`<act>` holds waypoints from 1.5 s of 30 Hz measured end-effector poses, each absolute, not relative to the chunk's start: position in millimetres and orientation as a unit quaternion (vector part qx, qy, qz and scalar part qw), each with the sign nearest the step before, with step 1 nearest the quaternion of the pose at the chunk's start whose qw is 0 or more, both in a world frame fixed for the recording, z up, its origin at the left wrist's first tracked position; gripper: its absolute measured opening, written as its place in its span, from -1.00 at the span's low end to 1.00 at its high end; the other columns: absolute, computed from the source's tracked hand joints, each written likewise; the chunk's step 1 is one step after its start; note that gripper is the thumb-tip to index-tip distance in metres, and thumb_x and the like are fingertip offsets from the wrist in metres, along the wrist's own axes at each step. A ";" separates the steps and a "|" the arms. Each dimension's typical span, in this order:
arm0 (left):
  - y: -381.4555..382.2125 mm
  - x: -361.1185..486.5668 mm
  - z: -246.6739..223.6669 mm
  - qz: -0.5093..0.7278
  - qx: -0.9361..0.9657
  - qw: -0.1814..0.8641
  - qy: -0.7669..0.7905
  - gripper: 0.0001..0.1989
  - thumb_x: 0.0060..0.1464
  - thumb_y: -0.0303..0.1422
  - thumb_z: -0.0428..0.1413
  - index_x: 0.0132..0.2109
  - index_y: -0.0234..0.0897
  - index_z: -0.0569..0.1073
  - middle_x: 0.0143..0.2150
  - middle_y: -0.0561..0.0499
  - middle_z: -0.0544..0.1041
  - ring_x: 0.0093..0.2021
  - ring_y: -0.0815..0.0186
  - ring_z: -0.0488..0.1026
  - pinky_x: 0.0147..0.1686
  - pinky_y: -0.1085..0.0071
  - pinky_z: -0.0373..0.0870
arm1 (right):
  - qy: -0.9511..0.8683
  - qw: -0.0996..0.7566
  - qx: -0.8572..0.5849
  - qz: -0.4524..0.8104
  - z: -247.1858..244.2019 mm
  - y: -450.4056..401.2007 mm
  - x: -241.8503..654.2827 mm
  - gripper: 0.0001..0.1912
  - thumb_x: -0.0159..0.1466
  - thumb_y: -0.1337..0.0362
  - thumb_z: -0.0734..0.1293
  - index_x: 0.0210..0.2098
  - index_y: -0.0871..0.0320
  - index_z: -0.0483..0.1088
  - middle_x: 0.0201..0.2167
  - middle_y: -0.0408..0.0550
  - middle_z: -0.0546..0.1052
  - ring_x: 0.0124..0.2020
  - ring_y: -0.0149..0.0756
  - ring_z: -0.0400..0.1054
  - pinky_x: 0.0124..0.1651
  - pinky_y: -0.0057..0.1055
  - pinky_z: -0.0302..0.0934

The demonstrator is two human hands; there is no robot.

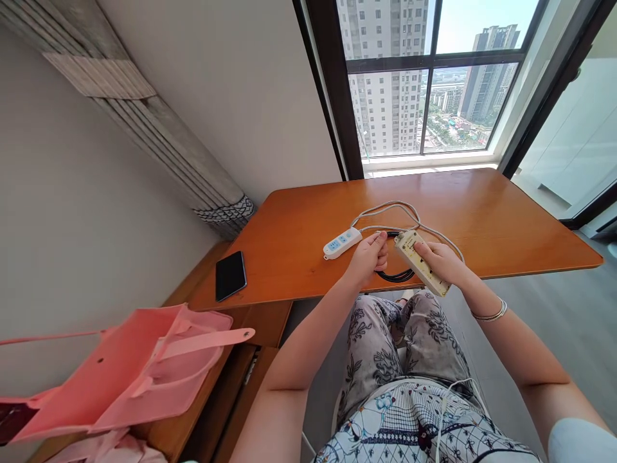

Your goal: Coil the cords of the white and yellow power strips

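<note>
My right hand (441,262) grips a cream power strip (418,258), tilted at the table's front edge, with the thumb on its socket face. Just left of it, my left hand (369,258) is closed, its fingers pinching a black cable. Loops of that black cable (396,277) show between the two hands, partly hidden by the fingers. A smaller white power strip (342,243) with blue socket faces lies on the table beside my left hand. Its pale cord (400,204) curls behind both hands and runs off to the right.
The brown wooden table (299,218) stands against a window (429,83). A black phone (231,276) lies at the table's left end. Lower left, an open pink bag (144,366) rests on a wooden cabinet (263,321). A grey curtain (178,148) hangs at the left.
</note>
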State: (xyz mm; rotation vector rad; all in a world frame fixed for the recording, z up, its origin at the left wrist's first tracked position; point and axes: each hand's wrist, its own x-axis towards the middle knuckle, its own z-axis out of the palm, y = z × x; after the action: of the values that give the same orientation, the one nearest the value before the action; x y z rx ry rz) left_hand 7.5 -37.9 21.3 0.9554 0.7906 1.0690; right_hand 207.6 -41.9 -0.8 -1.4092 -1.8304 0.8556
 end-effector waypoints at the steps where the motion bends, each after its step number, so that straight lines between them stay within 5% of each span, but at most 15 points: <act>1: -37.9 8.0 20.8 0.482 0.416 0.685 0.354 -0.40 -0.14 0.04 0.35 -0.43 -0.24 0.13 -0.62 0.30 0.04 -0.71 0.64 -0.13 -0.73 0.65 -0.20 | -0.705 0.335 -0.550 0.296 1.3 -43.9 205.6 -0.35 0.26 -0.33 0.13 -0.56 0.10 0.33 -0.58 -0.08 0.41 -0.49 -0.28 0.25 -0.40 -0.38 0.05; 8: -38.6 12.1 22.0 0.512 0.371 0.684 0.365 -0.45 -0.12 0.03 0.34 -0.40 -0.26 0.21 -0.58 0.26 0.14 -0.70 0.64 -0.11 -0.71 0.64 -0.20 | -0.705 0.407 -0.537 0.224 16.2 -53.5 188.7 -0.60 0.34 -0.15 0.18 -0.14 0.04 0.34 -0.09 0.05 0.50 -0.05 -0.10 0.37 0.00 -0.24 0.18; 15: -47.1 15.3 19.9 0.512 0.436 0.637 0.377 -0.38 -0.38 -0.15 0.48 -0.17 -0.28 0.42 -0.51 0.25 0.28 -0.64 0.63 0.00 -0.68 0.57 -0.16 | -0.755 0.330 -0.538 0.180 19.1 -46.0 182.9 -0.58 0.40 -0.09 0.10 -0.15 0.08 0.39 -0.16 0.10 0.51 -0.04 -0.04 0.37 0.07 -0.14 0.19; 21: -44.4 10.2 19.0 0.545 0.380 0.646 0.377 -0.44 -0.38 -0.21 0.48 -0.28 -0.27 0.35 -0.56 0.29 0.19 -0.67 0.66 -0.06 -0.67 0.59 -0.22 | -0.709 0.530 -0.462 0.062 10.3 -82.2 184.3 -0.57 0.33 0.03 0.27 0.10 0.10 0.34 0.10 0.19 0.40 0.18 0.00 0.25 0.25 -0.01 0.11; 25: -42.8 -2.6 22.5 0.541 0.374 0.663 0.357 -0.47 -0.36 -0.26 0.46 -0.31 -0.26 0.31 -0.58 0.29 0.19 -0.69 0.67 -0.06 -0.68 0.61 -0.22 | -0.656 0.553 -0.461 0.228 -7.4 -78.8 208.4 -0.42 0.21 -0.14 0.36 0.10 0.03 0.35 0.18 0.14 0.39 0.24 0.00 0.23 0.28 -0.01 0.08; 28: -45.1 -8.1 28.4 0.540 0.360 0.675 0.351 -0.47 -0.38 -0.27 0.44 -0.29 -0.27 0.32 -0.56 0.27 0.25 -0.71 0.68 -0.07 -0.69 0.62 -0.25 | -0.549 0.484 -0.454 0.508 -25.4 -56.0 229.0 -0.26 0.16 -0.40 0.20 0.08 -0.01 0.38 0.17 0.08 0.44 0.15 -0.03 0.36 0.14 -0.06 0.22; 31: -47.5 -7.3 33.9 0.542 0.349 0.684 0.343 -0.46 -0.40 -0.28 0.44 -0.27 -0.28 0.34 -0.56 0.26 0.28 -0.72 0.69 -0.07 -0.70 0.64 -0.25 | -0.513 0.373 -0.416 0.651 -38.8 -43.6 235.8 -0.14 0.11 -0.49 0.14 0.06 0.02 0.44 0.08 0.09 0.53 0.04 -0.03 0.44 0.00 -0.11 0.31; 36: -44.4 -6.0 37.2 0.547 0.325 0.689 0.345 -0.50 -0.36 -0.30 0.43 -0.34 -0.29 0.29 -0.55 0.25 0.28 -0.71 0.70 -0.06 -0.71 0.65 -0.25 | -0.582 0.325 -0.383 0.640 -35.4 -50.6 231.7 -0.21 0.16 -0.39 0.23 0.00 0.15 0.51 -0.03 0.08 0.58 0.02 -0.05 0.44 -0.05 -0.22 0.36; 41: -38.0 -12.6 33.3 0.546 0.328 0.680 0.362 -0.51 -0.34 -0.30 0.43 -0.35 -0.29 0.29 -0.57 0.27 0.22 -0.71 0.69 -0.07 -0.70 0.65 -0.24 | -0.632 0.286 -0.329 0.641 -16.8 -49.8 243.6 -0.46 0.11 -0.12 0.47 -0.09 0.15 0.55 -0.17 -0.02 0.60 -0.21 -0.24 0.46 -0.20 -0.37 0.38; 45: -35.3 -12.6 25.5 0.543 0.347 0.670 0.369 -0.46 -0.40 -0.29 0.45 -0.36 -0.28 0.27 -0.58 0.29 0.17 -0.70 0.68 -0.06 -0.69 0.64 -0.24 | -0.521 0.369 -0.336 0.692 -19.6 -42.9 253.2 -0.58 0.11 0.07 0.52 -0.09 0.12 0.53 -0.28 -0.08 0.58 -0.39 -0.38 0.44 -0.34 -0.46 0.38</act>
State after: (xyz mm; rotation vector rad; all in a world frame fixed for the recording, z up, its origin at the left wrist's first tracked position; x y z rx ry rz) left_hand -12.6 -35.3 25.5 0.7824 0.8322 1.2230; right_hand 253.2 -42.9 -19.6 -0.8634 -1.3376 1.7773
